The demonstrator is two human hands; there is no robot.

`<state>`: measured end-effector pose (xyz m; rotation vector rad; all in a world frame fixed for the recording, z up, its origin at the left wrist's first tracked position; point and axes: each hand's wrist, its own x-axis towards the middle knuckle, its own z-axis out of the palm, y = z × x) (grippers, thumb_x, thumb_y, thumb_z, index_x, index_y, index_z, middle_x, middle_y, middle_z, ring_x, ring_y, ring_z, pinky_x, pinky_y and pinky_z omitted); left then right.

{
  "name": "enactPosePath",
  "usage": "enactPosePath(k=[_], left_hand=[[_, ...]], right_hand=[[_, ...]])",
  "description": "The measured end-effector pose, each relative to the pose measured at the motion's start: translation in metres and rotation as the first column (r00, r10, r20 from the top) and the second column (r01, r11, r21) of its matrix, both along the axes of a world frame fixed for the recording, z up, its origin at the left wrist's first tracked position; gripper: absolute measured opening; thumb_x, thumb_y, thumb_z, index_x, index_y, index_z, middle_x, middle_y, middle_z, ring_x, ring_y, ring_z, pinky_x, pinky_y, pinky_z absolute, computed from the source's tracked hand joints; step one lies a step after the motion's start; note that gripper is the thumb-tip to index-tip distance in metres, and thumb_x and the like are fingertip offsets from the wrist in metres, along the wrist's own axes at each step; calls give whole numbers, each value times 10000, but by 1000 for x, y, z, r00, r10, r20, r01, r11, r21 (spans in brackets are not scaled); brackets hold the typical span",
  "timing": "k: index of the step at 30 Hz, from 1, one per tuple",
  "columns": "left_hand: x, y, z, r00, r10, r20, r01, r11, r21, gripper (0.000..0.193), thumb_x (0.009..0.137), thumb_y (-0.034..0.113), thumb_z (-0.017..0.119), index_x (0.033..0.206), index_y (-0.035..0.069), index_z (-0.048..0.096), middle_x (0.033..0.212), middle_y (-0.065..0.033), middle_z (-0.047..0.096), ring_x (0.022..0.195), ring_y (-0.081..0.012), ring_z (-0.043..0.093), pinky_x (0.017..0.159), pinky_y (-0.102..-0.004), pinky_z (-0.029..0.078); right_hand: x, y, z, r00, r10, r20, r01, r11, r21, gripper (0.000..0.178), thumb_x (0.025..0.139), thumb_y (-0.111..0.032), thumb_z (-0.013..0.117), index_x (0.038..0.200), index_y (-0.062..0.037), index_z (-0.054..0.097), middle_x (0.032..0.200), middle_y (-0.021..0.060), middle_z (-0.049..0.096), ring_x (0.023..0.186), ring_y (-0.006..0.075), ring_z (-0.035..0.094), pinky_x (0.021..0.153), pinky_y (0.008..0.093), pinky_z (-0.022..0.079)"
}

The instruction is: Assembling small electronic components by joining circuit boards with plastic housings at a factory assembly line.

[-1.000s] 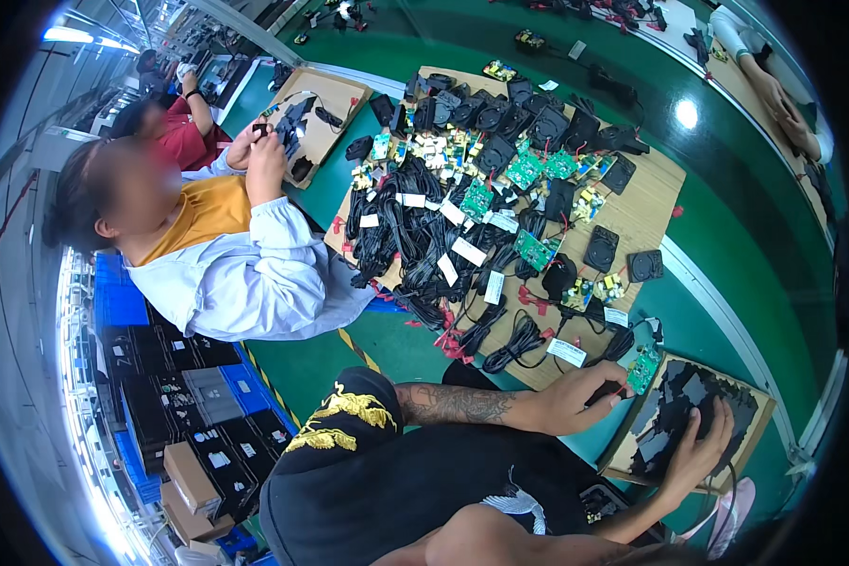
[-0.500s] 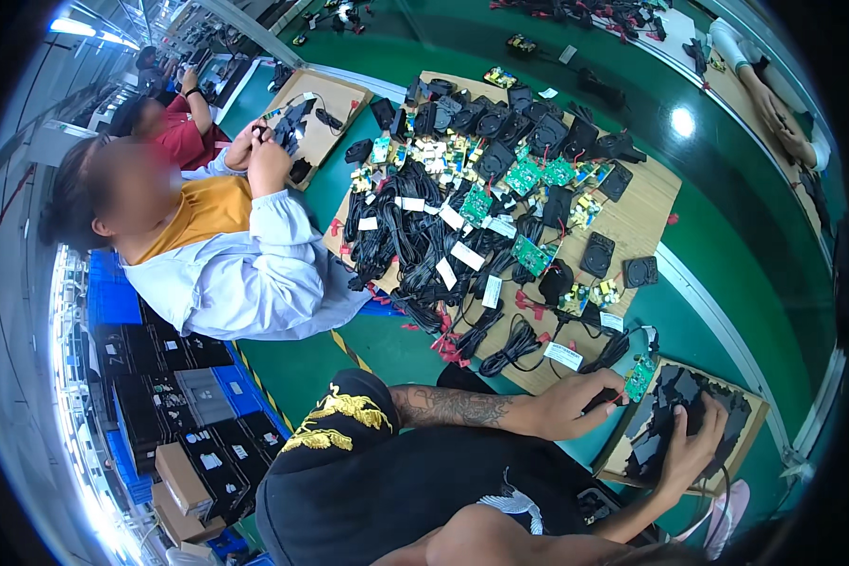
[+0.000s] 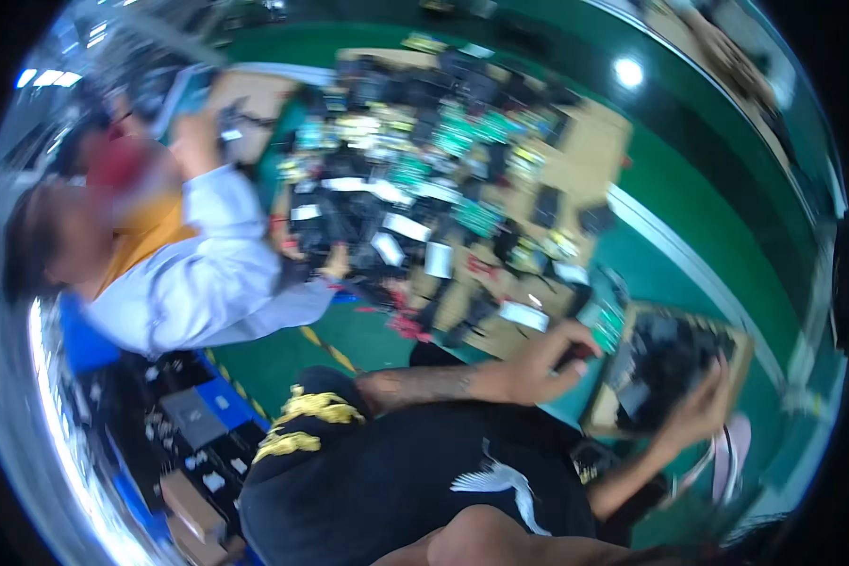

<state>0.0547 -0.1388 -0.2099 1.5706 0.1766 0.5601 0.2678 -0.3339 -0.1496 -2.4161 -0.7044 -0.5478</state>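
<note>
- Curling around a small dark part (image 3: 574, 355), the thumb and fingers of my left hand (image 3: 544, 366) seem to pinch it, probably so its edge stays clear; blur hides its exact shape.
- Bending over the near right of the shallow brown cardboard tray (image 3: 741, 363), my right hand (image 3: 696, 411) has its fingers close together; I cannot tell whether they grip anything.
- Thin, flat black pieces (image 3: 665, 354) lie overlapping inside that tray, its rim likely there to stop them sliding off.
- Just past my left fingertips, a green printed circuit board (image 3: 608, 326) sits beside the tray's left edge, handy for either hand, I'd judge.
- Further off, a broad tan cardboard sheet (image 3: 599, 141) covers the green bench top (image 3: 653, 274), perhaps to guard it; on it crowd black cables (image 3: 472, 316) with white tags (image 3: 524, 315), black casings (image 3: 546, 204) and more boards.
- Beyond, left, a co-worker in a pale blue jacket (image 3: 208, 283) sits by another tray (image 3: 269, 90).
</note>
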Motion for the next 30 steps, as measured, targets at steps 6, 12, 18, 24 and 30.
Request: enactPosePath(k=[6, 12, 18, 24, 30], left_hand=[[5, 12, 11, 990, -108, 89, 131, 942, -310, 517, 951, 35, 667, 1385, 45, 386, 1262, -157, 603, 899, -132, 604, 805, -305, 526], [8, 14, 20, 976, -206, 68, 215, 885, -412, 703, 873, -77, 637, 1480, 85, 321, 1325, -197, 549, 925, -150, 619, 841, -322, 528], [16, 14, 25, 972, -230, 40, 224, 874, -432, 762, 827, -123, 620, 1502, 70, 323, 1358, -171, 527, 976, -166, 636, 883, -332, 524], [18, 14, 20, 971, -237, -6, 216, 895, -390, 806, 793, -108, 646, 1514, 74, 335, 1399, -126, 514, 1206, -174, 578, 1024, -333, 482], [18, 17, 20, 969, -247, -12, 227, 907, -356, 818, 778, -114, 626, 1516, 77, 330, 1411, -135, 524, 1304, -189, 539, 1064, -343, 461]], right_hand=[[-53, 46, 14, 824, 344, -450, -86, 862, 500, 290, 881, 48, 794, 1161, 2, 730, 968, 29, 710, 805, 59, 628, 709, 207, 502], [-76, 61, 10, 637, 492, -594, -83, 809, 582, 296, 941, 2, 760, 1234, 5, 725, 915, -9, 674, 741, 42, 593, 647, 195, 463], [-76, 63, 16, 631, 526, -570, -115, 790, 602, 252, 929, 26, 756, 1179, 19, 720, 959, 51, 719, 778, 81, 668, 705, 221, 543], [-85, 75, 22, 576, 628, -523, -266, 749, 607, 234, 882, 69, 778, 1108, 34, 732, 960, 98, 747, 779, 124, 718, 710, 233, 565], [-86, 75, 21, 607, 619, -498, -357, 772, 526, 186, 857, 69, 793, 1037, 40, 759, 880, 111, 745, 710, 117, 687, 648, 246, 527]])
